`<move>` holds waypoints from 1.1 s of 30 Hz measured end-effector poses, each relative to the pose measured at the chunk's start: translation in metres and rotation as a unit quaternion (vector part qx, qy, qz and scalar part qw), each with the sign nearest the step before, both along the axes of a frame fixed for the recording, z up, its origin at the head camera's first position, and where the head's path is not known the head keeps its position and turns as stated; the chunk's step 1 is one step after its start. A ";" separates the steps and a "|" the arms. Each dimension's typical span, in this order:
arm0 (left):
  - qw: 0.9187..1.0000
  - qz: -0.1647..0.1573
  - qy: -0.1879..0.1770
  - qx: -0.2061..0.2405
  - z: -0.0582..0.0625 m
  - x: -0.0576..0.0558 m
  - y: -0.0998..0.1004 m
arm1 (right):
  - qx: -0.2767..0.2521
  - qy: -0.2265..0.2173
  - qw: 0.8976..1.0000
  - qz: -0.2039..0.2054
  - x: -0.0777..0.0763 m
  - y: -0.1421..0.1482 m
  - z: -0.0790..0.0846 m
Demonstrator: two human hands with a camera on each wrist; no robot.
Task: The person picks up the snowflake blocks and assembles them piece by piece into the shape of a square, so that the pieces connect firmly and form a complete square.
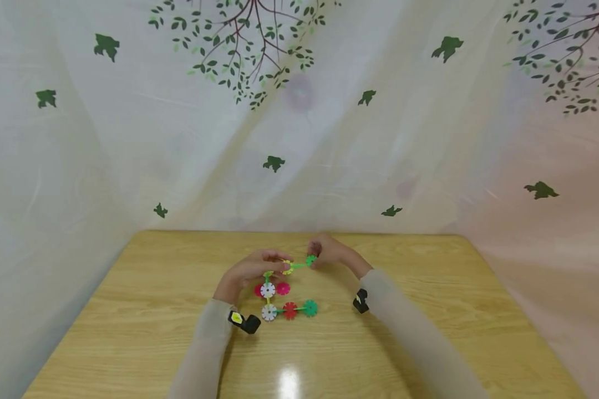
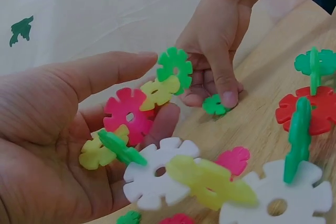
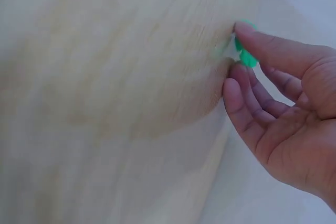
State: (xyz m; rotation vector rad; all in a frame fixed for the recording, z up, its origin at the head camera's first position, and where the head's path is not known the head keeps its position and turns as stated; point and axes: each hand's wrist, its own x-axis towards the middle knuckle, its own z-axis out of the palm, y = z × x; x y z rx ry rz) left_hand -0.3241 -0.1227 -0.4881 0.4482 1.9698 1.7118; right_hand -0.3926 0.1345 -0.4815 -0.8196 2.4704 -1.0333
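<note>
My left hand (image 1: pixel 254 267) holds a chain of notched plastic snowflake discs by its far end. In the left wrist view its fingers lie around a pink disc (image 2: pixel 126 111), which is joined to a yellow disc (image 2: pixel 157 93) and a green end disc (image 2: pixel 173 66). The chain turns through white discs (image 1: pixel 268 290) to a red disc (image 1: pixel 289 310) and a green disc (image 1: pixel 310 308) on the near side. My right hand (image 1: pixel 326 250) pinches a separate small green snowflake disc (image 3: pixel 247 51) between thumb and fingers, just right of the chain's far end.
A loose pink disc (image 1: pixel 282 288) lies on the wooden table (image 1: pixel 404 354) inside the bend of the chain. Another pink disc (image 1: pixel 258 290) shows partly behind a white one. A pale cloth (image 1: pixel 329 188) printed with leaves and birds hangs behind the table's far edge.
</note>
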 end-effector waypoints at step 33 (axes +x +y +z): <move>0.995 0.084 -0.036 0.034 0.002 0.001 0.014 | -0.283 -0.122 0.945 -0.110 0.048 0.014 0.003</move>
